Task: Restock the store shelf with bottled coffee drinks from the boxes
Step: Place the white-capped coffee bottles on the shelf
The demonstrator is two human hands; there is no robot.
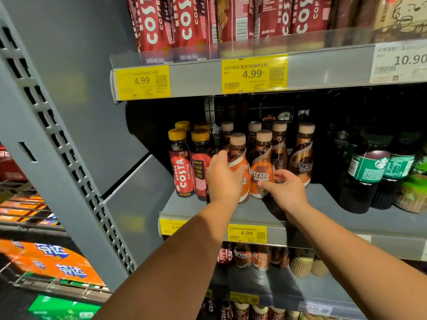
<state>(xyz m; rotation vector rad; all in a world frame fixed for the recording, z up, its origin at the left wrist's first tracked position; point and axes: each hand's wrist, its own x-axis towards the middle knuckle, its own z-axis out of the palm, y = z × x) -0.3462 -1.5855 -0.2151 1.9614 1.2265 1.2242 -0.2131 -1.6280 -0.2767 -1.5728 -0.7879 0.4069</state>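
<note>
I saw the person reach with both bare arms to the middle shelf (328,204). The left hand (223,179) was wrapped around the first Nescafe bottle (238,150), with the fingers curled on its orange label, and the bottle stood upright at the front of the shelf. Just beside it on the right stood the second Nescafe bottle (262,162), and the right hand (286,190) held its lower part, the thumb in front and the fingers around the side. Behind these 2 bottles, more Nescafe bottles (302,155) with beige caps stood in rows. On the left, touching the group, were Costa bottles (182,165) with yellow caps. On the right, a little apart, were dark Starbucks bottles (367,167). A yellow price tag (254,73) on the shelf edge above showed 4.99.
</note>
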